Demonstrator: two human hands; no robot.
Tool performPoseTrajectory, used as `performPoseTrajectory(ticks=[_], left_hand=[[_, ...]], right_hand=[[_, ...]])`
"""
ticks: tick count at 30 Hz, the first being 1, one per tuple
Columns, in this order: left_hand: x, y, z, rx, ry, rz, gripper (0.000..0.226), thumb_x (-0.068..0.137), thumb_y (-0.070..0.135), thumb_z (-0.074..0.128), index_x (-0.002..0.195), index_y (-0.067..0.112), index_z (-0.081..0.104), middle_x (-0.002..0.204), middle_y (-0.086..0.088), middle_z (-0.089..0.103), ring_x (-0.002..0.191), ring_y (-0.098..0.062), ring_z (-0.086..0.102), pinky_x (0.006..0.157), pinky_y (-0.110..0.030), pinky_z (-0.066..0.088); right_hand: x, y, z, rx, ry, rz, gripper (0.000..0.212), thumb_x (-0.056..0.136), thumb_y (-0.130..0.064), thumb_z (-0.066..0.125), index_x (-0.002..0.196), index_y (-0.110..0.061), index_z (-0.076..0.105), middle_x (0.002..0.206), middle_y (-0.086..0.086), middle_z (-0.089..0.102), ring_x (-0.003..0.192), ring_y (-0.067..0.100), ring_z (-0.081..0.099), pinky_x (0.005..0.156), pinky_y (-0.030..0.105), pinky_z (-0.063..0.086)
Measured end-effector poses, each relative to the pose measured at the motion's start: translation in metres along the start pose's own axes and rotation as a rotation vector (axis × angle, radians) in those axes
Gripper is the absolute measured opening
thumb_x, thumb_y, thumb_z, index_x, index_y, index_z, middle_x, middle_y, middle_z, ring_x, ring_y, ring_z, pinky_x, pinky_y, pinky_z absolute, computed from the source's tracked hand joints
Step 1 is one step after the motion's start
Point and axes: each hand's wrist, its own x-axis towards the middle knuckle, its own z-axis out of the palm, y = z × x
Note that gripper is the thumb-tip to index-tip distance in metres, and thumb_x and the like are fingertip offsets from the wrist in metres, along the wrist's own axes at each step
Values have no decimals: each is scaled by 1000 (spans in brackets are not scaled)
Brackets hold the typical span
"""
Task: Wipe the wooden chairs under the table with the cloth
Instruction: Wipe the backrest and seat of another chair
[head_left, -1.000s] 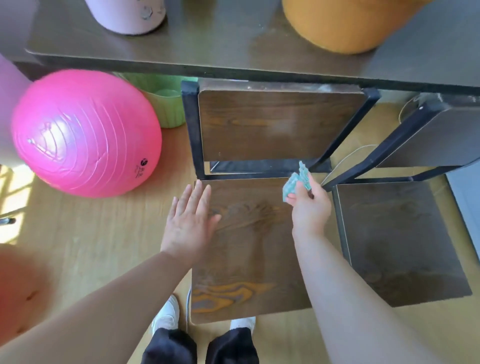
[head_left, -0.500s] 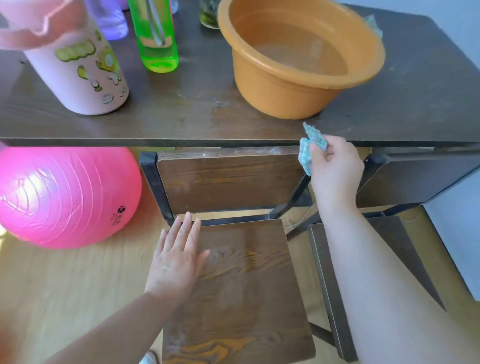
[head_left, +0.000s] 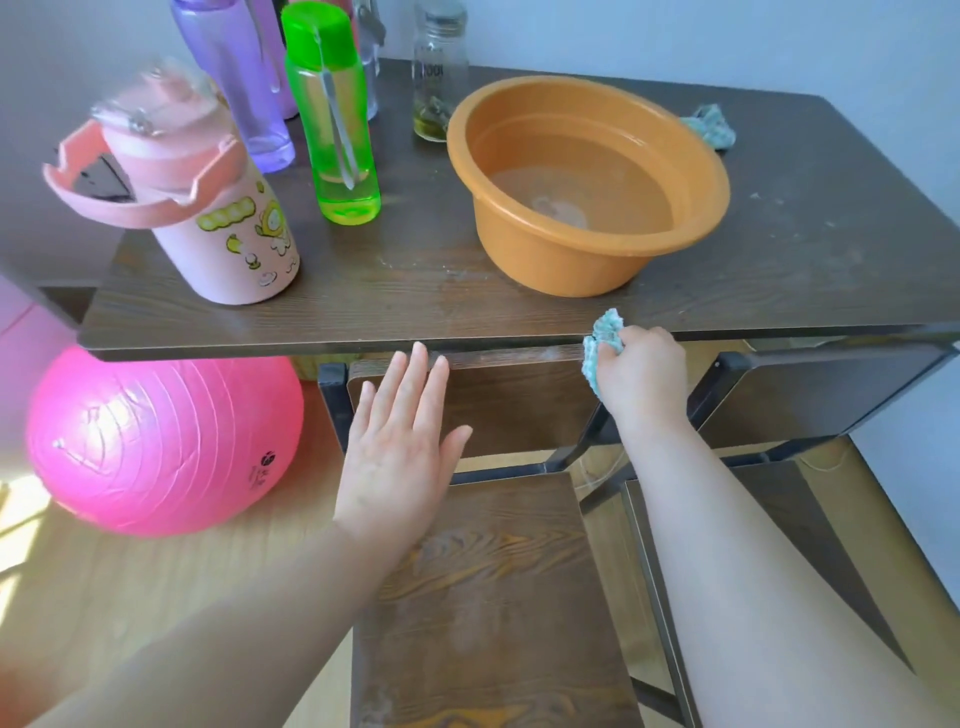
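Right hand: grip closed tight round the cloth. The cloth is small, crumpled and pale teal with a checked weave, and the wad pokes out above the fist and down its thumb side. It sits at the right end of the chair backrest's top edge, just under the table front edge. Cannot tell if it's pressed on the wood.

Left hand: grip wide, palm down, fingers straight, thumb out, holding nothing. It is in front of the backrest, over the seat's back-left corner; contact unclear.

The chair has a dark brown wood-grain seat and back with orange grain patches and a black metal frame. There are pale streaks along the top edge of the back and faint smears on the seat. The backrest is tucked under the table and the seat sticks out toward the person. A second chair of the same build stands just beside it on the right.

On the dark wood-grain table:
- An orange basin with a little water, just behind the right hand.
- Another teal cloth, at the basin's far right.
- On the left, a pink bottle with cartoon print, a green bottle, a purple bottle and a glass jar.

A pink ball sits on the wooden floor, left of the chair.
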Motion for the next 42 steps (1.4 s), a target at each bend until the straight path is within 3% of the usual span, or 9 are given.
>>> performPoseTrajectory(ticks=[6, 11, 15, 18, 22, 28, 33, 37, 42], left_hand=[[2, -20, -5, -12, 0, -51, 67, 99, 45, 37, 156, 13, 25, 164, -8, 18, 153, -24, 8, 122, -50, 16], [-4, -45, -14, -2, 15, -89, 67, 99, 46, 34, 155, 12, 27, 164, -10, 20, 152, -27, 12, 122, -52, 17], [-10, -70, -25, -1, 17, -131, 66, 98, 45, 38, 155, 13, 27, 164, -9, 19, 152, -27, 11, 122, -51, 16], [-15, -88, -33, -33, 19, -180, 67, 98, 43, 43, 155, 13, 26, 164, -10, 18, 152, -28, 11, 122, -50, 15], [-22, -110, -42, -123, -13, -294, 68, 99, 47, 39, 157, 17, 19, 166, -5, 10, 153, -24, 5, 124, -46, 11], [-39, -138, -49, -187, -34, -322, 71, 99, 49, 38, 158, 17, 16, 166, -4, 11, 153, -22, 6, 124, -44, 12], [-50, -149, -45, -158, -59, -302, 70, 98, 49, 39, 157, 16, 19, 165, -6, 14, 153, -24, 8, 124, -45, 14], [-57, -156, -39, -91, -89, -332, 68, 101, 48, 40, 158, 19, 15, 166, -5, 11, 153, -24, 5, 123, -45, 8], [-62, -164, -30, 31, -134, -317, 70, 101, 50, 36, 158, 20, 10, 166, -6, 8, 153, -27, 3, 123, -50, 7]], right_hand=[[-7, -15, 2, -40, 17, -1, 32, 100, -24, 50, 116, -1, 65, 115, 13, 56, 91, 25, 60, 66, 28, 42], [-32, -47, 16, 32, 46, -139, 26, 97, -20, 50, 106, -2, 66, 109, 10, 56, 88, 25, 60, 73, 34, 53], [-57, -89, 28, 84, 27, -216, 25, 97, -23, 51, 107, -5, 66, 111, 6, 56, 90, 23, 61, 73, 28, 50], [-77, -124, 39, 136, 5, -255, 24, 97, -25, 54, 110, -8, 66, 113, 3, 56, 91, 19, 63, 75, 27, 55], [-93, -159, 50, 167, -15, -255, 29, 96, -28, 57, 117, -10, 65, 116, 2, 58, 98, 18, 64, 75, 23, 53], [-102, -192, 57, 188, -67, -275, 31, 98, -28, 53, 117, -8, 66, 112, 4, 60, 98, 18, 62, 74, 22, 49], [-110, -208, 62, 230, -144, -371, 22, 95, -22, 54, 103, -8, 69, 102, 5, 57, 89, 22, 59, 76, 35, 54], [-136, -199, 77, 287, -53, -578, 7, 88, -9, 60, 95, -7, 62, 101, 5, 52, 79, 25, 58, 66, 39, 53], [-151, -184, 99, 318, 82, -641, 14, 85, -2, 63, 99, -4, 64, 103, 9, 57, 83, 26, 61, 65, 36, 56]])
